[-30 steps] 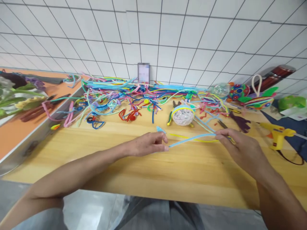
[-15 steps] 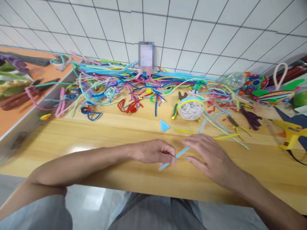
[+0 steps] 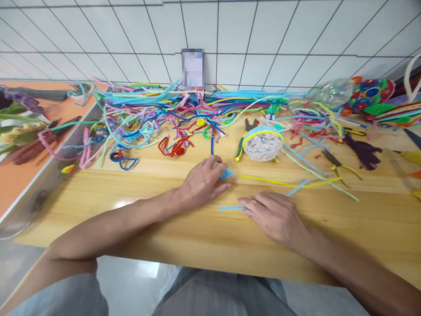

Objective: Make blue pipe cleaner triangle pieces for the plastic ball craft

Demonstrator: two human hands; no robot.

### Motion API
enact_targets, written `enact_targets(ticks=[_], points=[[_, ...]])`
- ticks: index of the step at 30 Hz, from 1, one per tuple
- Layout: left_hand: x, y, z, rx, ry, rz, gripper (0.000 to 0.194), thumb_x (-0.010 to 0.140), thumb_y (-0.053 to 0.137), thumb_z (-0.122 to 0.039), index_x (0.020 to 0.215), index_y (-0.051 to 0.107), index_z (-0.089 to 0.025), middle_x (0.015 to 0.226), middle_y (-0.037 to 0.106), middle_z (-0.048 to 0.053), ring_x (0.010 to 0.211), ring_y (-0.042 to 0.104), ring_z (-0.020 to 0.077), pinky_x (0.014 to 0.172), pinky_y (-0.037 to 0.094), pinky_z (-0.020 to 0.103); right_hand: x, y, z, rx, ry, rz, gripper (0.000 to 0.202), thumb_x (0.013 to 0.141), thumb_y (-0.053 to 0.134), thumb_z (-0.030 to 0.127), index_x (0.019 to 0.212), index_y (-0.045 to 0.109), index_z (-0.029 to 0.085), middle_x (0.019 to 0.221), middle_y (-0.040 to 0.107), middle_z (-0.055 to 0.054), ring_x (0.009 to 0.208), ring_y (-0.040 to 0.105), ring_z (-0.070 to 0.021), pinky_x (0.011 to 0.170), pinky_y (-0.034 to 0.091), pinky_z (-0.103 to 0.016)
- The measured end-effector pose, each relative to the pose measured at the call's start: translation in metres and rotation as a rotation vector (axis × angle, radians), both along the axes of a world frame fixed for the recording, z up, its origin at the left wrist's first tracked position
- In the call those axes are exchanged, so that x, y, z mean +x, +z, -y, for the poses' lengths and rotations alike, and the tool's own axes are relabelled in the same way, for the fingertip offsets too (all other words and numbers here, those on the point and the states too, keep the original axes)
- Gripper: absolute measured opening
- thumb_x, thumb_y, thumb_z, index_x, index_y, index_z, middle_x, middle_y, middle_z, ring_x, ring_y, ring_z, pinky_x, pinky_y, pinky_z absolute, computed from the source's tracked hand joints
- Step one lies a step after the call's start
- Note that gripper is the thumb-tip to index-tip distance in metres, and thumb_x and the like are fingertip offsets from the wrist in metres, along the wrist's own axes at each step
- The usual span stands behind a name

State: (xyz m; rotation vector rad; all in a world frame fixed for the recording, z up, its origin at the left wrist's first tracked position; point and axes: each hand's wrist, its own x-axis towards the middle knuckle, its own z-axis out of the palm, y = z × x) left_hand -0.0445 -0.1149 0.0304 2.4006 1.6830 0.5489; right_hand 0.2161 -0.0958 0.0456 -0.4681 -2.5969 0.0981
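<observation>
My right hand (image 3: 274, 217) is closed in a pinch on a light blue pipe cleaner (image 3: 230, 208), whose two ends stick out to the left and to the upper right. My left hand (image 3: 204, 184) is open, fingers apart, reaching over a small light blue piece (image 3: 226, 174) on the table; its fingertips cover part of that piece. A yellow pipe cleaner (image 3: 272, 181) lies just beyond my right hand. Behind it sits a speckled, pale half-ball (image 3: 263, 146) with a yellow and blue rim.
Tangled coloured pipe cleaners (image 3: 141, 123) line the wall, with a phone (image 3: 193, 70) propped behind them. Pliers with green and yellow handles (image 3: 241, 147) touch the half-ball's left side. Other pliers (image 3: 337, 164) and a dark purple piece (image 3: 363, 151) lie to the right.
My left hand has let go of the blue pipe cleaner and moved up to the small blue piece. My right hand has closed on the pipe cleaner. The view has shifted slightly.
</observation>
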Motion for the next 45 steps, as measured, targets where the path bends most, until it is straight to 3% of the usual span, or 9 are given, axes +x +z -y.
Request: enact_targets(ticks=[4,6,10,13,16,21,26,37,45], points=[[0.007,0.004,-0.01,-0.089,0.021,-0.142,0.021,0.099,0.059,-0.03,0.105,0.071,-0.014,0.116,0.071,0.018,0.103,0.067,0.0302,0.091,0.057,0.045,0.0,-0.009,-0.004,-0.041,-0.026,-0.017,0.027,0.109,0.05,0.019,0.097,0.074,0.02,0.073,0.069,-0.001,0.067,0.066,-0.0151,0.068,0.048,-0.03],[0.006,0.008,-0.014,-0.133,0.05,-0.084,0.02,0.099,0.054,-0.022,0.098,0.072,-0.013,0.106,0.073,0.016,0.098,0.068,0.0281,0.087,0.056,0.041,0.0,-0.011,-0.006,-0.07,-0.031,-0.046,0.026,0.108,0.05,0.017,0.095,0.073,0.02,0.076,0.072,-0.002,0.071,0.067,-0.0158,0.071,0.05,-0.03],[0.002,0.019,-0.015,-0.223,0.15,0.546,0.022,0.096,0.063,-0.034,0.09,0.075,-0.016,0.089,0.071,0.008,0.082,0.065,0.0182,0.072,0.051,0.029,0.002,-0.011,-0.011,-0.153,-0.059,-0.202,0.017,0.106,0.052,0.014,0.102,0.068,0.02,0.088,0.076,-0.005,0.081,0.071,-0.0182,0.077,0.054,-0.032],[0.007,0.028,-0.009,-0.48,0.286,1.127,0.033,0.087,0.077,-0.05,0.087,0.074,-0.017,0.07,0.062,0.0,0.061,0.054,0.0107,0.054,0.043,0.022,0.004,-0.008,-0.016,-0.21,-0.103,-0.308,0.016,0.104,0.052,0.013,0.106,0.065,0.021,0.086,0.073,-0.004,0.078,0.07,-0.018,0.072,0.054,-0.031],[0.019,0.03,-0.002,-0.639,0.321,1.434,0.041,0.074,0.09,-0.049,0.087,0.071,-0.015,0.071,0.066,-0.001,0.058,0.058,0.0086,0.052,0.045,0.019,0.006,-0.002,-0.02,-0.211,-0.161,-0.347,0.016,0.102,0.053,0.013,0.105,0.065,0.022,0.082,0.071,-0.002,0.074,0.068,-0.0175,0.069,0.053,-0.031],[0.034,0.021,0.005,-0.7,0.255,1.51,0.047,0.07,0.094,-0.045,0.093,0.066,-0.014,0.089,0.079,0.006,0.075,0.074,0.0142,0.069,0.058,0.024,0.007,0.019,-0.024,-0.191,-0.239,-0.333,0.012,0.102,0.059,0.018,0.103,0.07,0.024,0.083,0.073,-0.002,0.068,0.067,-0.0169,0.063,0.052,-0.031],[0.041,0.007,0.008,-0.719,0.177,1.596,0.052,0.07,0.095,-0.044,0.1,0.062,-0.017,0.095,0.082,0.006,0.084,0.079,0.018,0.078,0.06,0.029,-0.001,0.035,-0.025,-0.161,-0.273,-0.26,0.013,0.1,0.064,0.021,0.099,0.075,0.028,0.088,0.078,-0.004,0.08,0.074,-0.0216,0.07,0.056,-0.035],[0.039,-0.007,0.015,-0.716,0.052,1.686,0.045,0.078,0.09,-0.035,0.112,0.065,-0.018,0.105,0.079,0.005,0.093,0.077,0.0168,0.083,0.06,0.029,-0.02,0.02,-0.034,-0.171,-0.231,-0.17,0.008,0.097,0.068,0.018,0.092,0.073,0.022,0.08,0.073,-0.003,0.07,0.067,-0.0169,0.063,0.049,-0.031],[0.041,-0.01,0.016,-0.739,0.029,1.663,0.054,0.077,0.09,-0.053,0.116,0.073,-0.018,0.113,0.079,0.008,0.101,0.076,0.0199,0.089,0.06,0.032,-0.019,0.018,-0.032,-0.209,-0.231,-0.186,0.01,0.098,0.067,0.02,0.091,0.072,0.026,0.081,0.075,-0.002,0.07,0.069,-0.0186,0.061,0.053,-0.033]])
